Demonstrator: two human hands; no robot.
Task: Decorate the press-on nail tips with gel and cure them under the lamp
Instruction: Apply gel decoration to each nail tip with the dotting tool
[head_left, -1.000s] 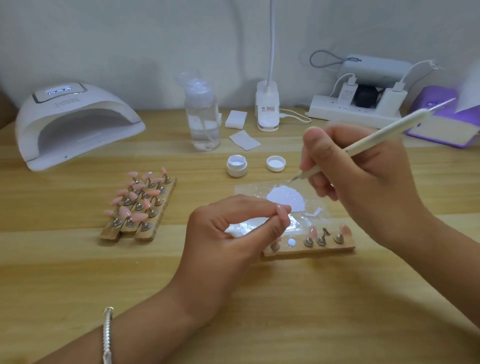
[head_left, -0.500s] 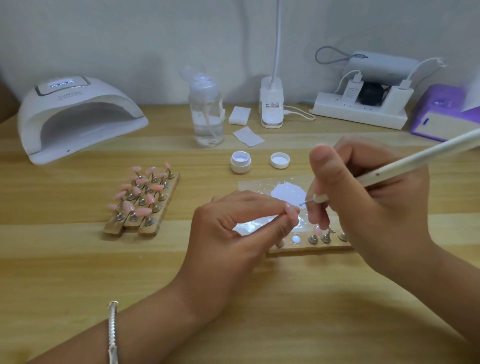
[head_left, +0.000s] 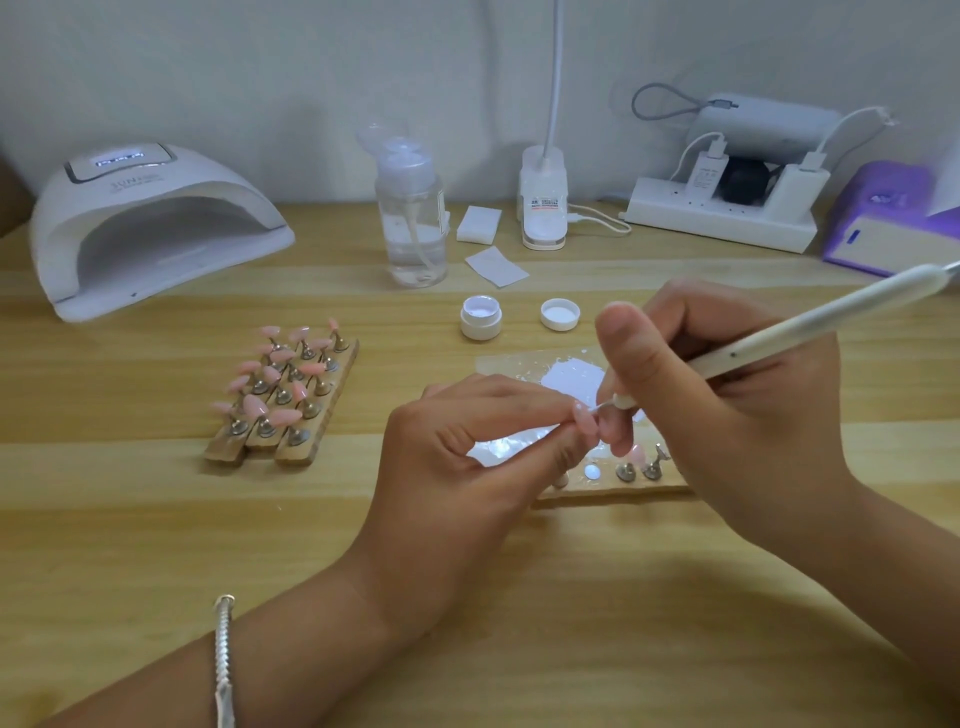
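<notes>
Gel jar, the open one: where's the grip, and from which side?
Grip the jar on its round side wall, coming from above, fingers left and right. It stands upright with its mouth open, so stay off the rim. The lid lies apart on its right, leaving room.

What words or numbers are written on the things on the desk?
"SUN": top of the nail lamp; the letters after it are blurred.
Lit display on that lamp: unreadable.
Sticker on the desk light: too small to read.
Print on the charger: too small to read.
Mark on the purple box: blurred.
</notes>
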